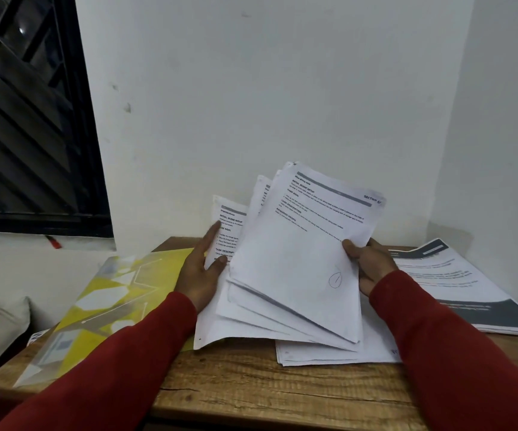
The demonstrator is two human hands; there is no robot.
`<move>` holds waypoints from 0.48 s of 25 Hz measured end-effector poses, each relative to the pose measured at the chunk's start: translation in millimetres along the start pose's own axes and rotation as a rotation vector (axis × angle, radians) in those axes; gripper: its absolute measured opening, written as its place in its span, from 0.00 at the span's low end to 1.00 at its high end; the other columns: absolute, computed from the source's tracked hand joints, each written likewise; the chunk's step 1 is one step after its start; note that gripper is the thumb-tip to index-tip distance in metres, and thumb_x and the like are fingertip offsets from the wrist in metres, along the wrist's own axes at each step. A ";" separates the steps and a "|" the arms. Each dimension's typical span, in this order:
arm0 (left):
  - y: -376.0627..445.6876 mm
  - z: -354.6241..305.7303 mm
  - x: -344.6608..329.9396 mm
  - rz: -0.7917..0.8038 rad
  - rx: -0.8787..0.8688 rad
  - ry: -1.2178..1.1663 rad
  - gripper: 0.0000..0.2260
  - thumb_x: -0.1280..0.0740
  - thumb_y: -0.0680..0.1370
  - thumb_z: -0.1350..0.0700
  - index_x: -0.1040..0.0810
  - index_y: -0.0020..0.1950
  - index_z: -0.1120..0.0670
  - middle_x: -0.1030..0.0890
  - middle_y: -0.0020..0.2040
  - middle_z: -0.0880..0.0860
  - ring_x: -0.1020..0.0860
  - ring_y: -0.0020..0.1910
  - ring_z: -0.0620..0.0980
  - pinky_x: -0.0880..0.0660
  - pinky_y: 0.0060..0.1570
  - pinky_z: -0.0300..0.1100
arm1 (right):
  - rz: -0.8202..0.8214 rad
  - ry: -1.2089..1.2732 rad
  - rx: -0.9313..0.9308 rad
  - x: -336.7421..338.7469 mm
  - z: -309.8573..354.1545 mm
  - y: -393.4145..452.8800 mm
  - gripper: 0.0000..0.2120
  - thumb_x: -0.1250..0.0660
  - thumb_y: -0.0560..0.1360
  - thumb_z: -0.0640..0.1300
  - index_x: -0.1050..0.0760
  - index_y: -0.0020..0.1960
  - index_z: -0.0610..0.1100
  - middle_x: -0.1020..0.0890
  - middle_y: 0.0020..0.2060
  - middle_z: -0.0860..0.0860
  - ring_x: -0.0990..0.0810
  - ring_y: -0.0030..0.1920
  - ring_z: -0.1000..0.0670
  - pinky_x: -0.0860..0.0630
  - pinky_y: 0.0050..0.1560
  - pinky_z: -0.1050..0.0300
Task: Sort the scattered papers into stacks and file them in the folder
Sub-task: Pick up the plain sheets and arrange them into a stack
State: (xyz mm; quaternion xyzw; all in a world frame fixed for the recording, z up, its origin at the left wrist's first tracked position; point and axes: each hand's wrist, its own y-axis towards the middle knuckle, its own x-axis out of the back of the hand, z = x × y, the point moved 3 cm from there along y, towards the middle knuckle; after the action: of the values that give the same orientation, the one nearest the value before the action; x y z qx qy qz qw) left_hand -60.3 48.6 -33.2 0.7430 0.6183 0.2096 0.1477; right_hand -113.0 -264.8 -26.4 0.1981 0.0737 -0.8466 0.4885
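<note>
From the head camera, both red-sleeved arms are reaching in over the brown wood-grain bench point(251, 390), and the action is all in the middle. The right hand point(368, 264) is gripping the fanned bundle of white printed sheets point(295, 262) by its right edge, thumb curled over the top page and fingers behind — that is what is keeping the bundle tilted up off the bench so the headings face the person and can be read. The sheets are splaying out at the lower edge, not squared, which suggests sorting is under way rather than finished.

The left hand point(200, 269) is lying against the left side of the same bundle with fingers straight and together, the thumb crossing a back page; it seems to be steadying or separating the sheets rather than clamping them.

Under the lifted bundle, a flat white stack of paper point(329, 353) is resting on the bench — likely a pile already begun. Off to the right, a second stack of sheets with dark grey header bands point(457, 281) is lying flat near the wall corner, well apart from the hands.

The yellow and translucent plastic folder point(102, 303) is sitting on the left of the bench, just beside the left hand, its corner tucked under the loose pages; whether it is open I cannot tell. No paper looks filed in it yet, so filing is still to come.
</note>
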 end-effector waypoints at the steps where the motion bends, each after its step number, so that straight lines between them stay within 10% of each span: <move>1: 1.1 2.3 0.3 0.005 0.035 -0.032 0.20 0.37 0.81 0.66 0.21 0.63 0.43 0.18 0.59 0.42 0.21 0.61 0.42 0.23 0.60 0.38 | 0.033 -0.014 -0.009 -4.2 -0.9 -2.9 0.14 0.36 0.78 0.31 0.24 0.62 0.41 0.16 0.52 0.44 0.17 0.48 0.44 0.18 0.49 0.47; 4: -4.0 -2.4 -5.9 0.036 0.193 -0.219 0.16 0.38 0.81 0.63 0.13 0.46 0.48 0.13 0.48 0.50 0.17 0.55 0.56 0.22 0.47 0.42 | 0.120 -0.039 -0.024 -12.4 -4.4 -9.2 0.14 0.36 0.78 0.31 0.24 0.62 0.39 0.16 0.53 0.43 0.17 0.48 0.43 0.16 0.45 0.49; 8: -13.8 -23.1 -10.0 0.061 0.222 -0.275 0.14 0.36 0.81 0.53 0.17 0.42 0.57 0.14 0.37 0.51 0.16 0.38 0.45 0.24 0.37 0.34 | 0.179 -0.083 -0.034 -18.6 -10.4 -9.3 0.16 0.34 0.77 0.31 0.25 0.65 0.38 0.16 0.56 0.41 0.17 0.53 0.39 0.19 0.55 0.42; 12: -7.6 -11.0 -5.3 0.063 0.316 -0.313 0.16 0.35 0.81 0.47 0.17 0.55 0.58 0.14 0.51 0.57 0.16 0.52 0.56 0.22 0.53 0.47 | 0.200 -0.085 -0.029 -20.0 -11.1 -8.7 0.15 0.34 0.77 0.31 0.24 0.63 0.39 0.15 0.54 0.42 0.16 0.51 0.40 0.19 0.56 0.42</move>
State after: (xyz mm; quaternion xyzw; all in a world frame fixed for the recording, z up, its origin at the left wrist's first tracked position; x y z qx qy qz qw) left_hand -73.0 44.4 -28.0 0.7994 0.5892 -0.0033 0.1170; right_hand -108.6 -240.9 -29.0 0.1610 0.0451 -0.8000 0.5762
